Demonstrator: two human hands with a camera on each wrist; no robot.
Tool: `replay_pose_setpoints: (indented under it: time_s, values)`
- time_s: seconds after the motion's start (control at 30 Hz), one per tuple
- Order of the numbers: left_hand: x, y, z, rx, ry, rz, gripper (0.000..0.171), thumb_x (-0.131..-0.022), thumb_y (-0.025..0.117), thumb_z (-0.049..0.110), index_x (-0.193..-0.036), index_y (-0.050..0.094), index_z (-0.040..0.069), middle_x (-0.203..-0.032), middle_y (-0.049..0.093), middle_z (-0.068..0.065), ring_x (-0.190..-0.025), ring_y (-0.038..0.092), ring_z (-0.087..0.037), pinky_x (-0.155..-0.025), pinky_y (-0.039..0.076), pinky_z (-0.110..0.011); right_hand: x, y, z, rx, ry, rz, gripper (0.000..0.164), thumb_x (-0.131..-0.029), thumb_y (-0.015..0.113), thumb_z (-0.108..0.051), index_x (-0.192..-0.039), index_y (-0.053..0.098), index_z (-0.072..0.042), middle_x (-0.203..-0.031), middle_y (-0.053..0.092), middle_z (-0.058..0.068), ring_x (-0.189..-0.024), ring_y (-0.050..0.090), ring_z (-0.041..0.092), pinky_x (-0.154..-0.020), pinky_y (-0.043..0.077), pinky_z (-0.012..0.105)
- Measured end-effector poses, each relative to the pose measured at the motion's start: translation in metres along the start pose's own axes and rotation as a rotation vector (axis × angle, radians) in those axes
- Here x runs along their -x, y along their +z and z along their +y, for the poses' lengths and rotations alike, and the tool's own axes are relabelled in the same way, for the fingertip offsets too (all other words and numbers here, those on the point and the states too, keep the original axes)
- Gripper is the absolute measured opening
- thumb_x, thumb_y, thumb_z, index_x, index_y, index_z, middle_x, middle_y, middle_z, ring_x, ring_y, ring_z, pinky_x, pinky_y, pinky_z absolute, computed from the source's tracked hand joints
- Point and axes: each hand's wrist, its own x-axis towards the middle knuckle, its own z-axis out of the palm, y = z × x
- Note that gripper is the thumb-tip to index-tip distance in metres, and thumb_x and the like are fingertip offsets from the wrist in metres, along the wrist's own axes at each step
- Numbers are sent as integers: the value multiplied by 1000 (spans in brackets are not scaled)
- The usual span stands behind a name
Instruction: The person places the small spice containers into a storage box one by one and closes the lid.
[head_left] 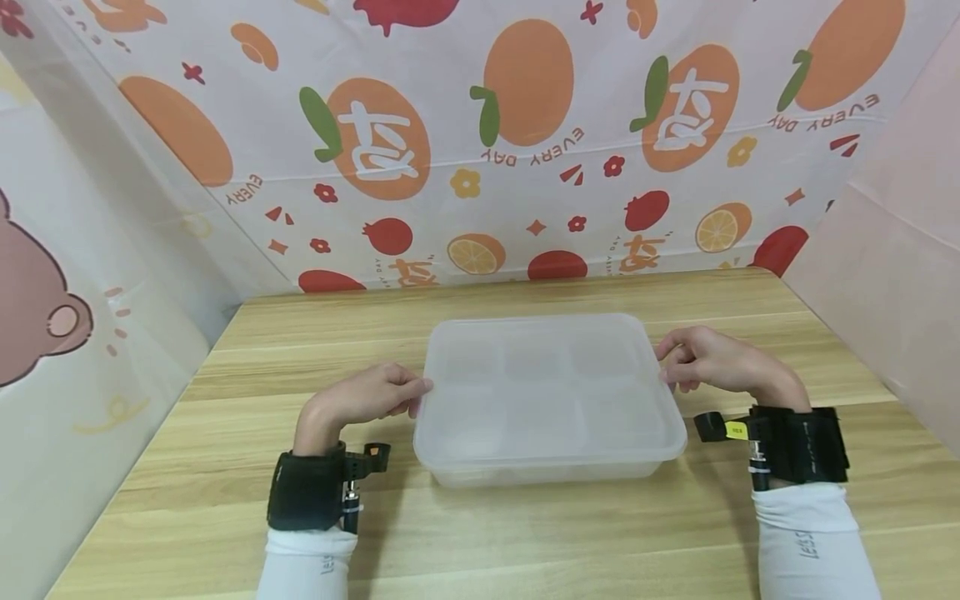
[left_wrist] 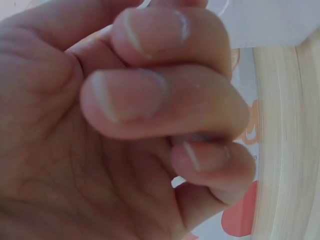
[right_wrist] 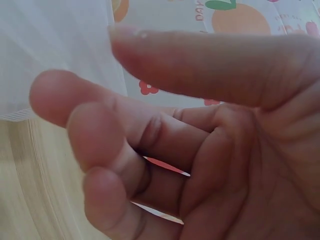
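A translucent white plastic box with its lid on lies flat on the wooden table. Six compartments show faintly through the lid. At the box's left edge, the thumb and forefinger of my left hand pinch the rim. My right hand holds the opposite edge with thumb and fingertips. The left wrist view shows the other fingers of that hand curled towards the palm, and the pinch itself is out of sight. In the right wrist view, the thumb meets the side of the pale box.
Light wood grain marks the table. A white cloth printed with fruit hangs behind the table's far edge. Pale cloth walls stand at the left and the right. Each wrist wears a black strap with a small camera.
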Motion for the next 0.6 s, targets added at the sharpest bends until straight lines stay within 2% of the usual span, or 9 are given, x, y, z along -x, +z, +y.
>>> replay_pose_setpoints:
  time_s: [0.3,0.53,0.6]
  values:
    - [-1,0,0,11,-16,-21,35,-106,53,19,-79,63,-1,-64,43,0,-60,39,-17,-62,31,-31,0,1,-1,15,34,2,31,-93,66,0,-116,53,16,-84,68,7,-69,60,19,-64,53,31]
    - [1,3,-1,-12,-104,24,36,-107,50,29,-85,63,4,-68,46,-2,-63,44,-19,-65,34,-34,-1,0,1,31,65,-23,31,-95,65,-6,-117,58,14,-88,69,5,-73,61,22,-67,53,37]
    - [0,3,-2,-16,-101,26,37,-108,48,29,-85,63,4,-66,45,-2,-62,44,-18,-65,33,-35,-1,0,1,30,69,-31,30,-95,65,-7,-117,61,13,-88,69,4,-72,61,22,-67,52,36]
